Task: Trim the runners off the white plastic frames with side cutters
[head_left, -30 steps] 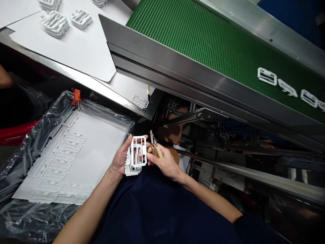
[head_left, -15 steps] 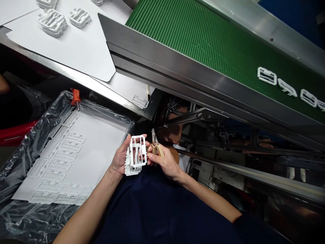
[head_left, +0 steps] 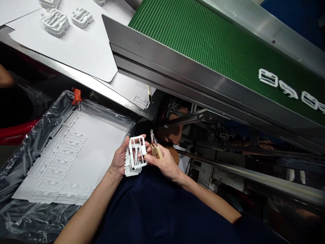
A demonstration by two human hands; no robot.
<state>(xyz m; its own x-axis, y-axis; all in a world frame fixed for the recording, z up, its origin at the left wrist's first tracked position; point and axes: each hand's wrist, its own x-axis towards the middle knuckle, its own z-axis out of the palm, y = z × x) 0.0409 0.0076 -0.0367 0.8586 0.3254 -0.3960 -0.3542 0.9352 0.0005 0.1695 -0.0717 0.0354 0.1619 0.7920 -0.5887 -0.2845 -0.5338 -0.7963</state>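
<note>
My left hand (head_left: pixel 120 158) is closed around a small bunch of white plastic frames (head_left: pixel 131 162), in front of my dark blue shirt. One white plastic frame (head_left: pixel 137 152) lies on top of the bunch, turned at a slight angle. My right hand (head_left: pixel 162 162) grips a pair of nippers (head_left: pixel 154 145) with tan handles, the metal jaws pointing up and away from me. The thumb of that hand touches the right edge of the top frame. My left fingers are partly hidden behind the frames.
A plastic-lined box (head_left: pixel 106 127) at the left holds rows of thin white frames on a sheet. An orange-handled tool (head_left: pixel 76 97) hangs at its corner. Stacked white frames (head_left: pixel 55 22) lie on the table. A green conveyor belt (head_left: pixel 193 44) carries several white parts. Another person's arm (head_left: pixel 5 77) shows far left.
My right hand has shifted slightly left, its thumb now on the top frame's edge. The top frame has tilted a little. The surroundings have shifted slightly in view.
</note>
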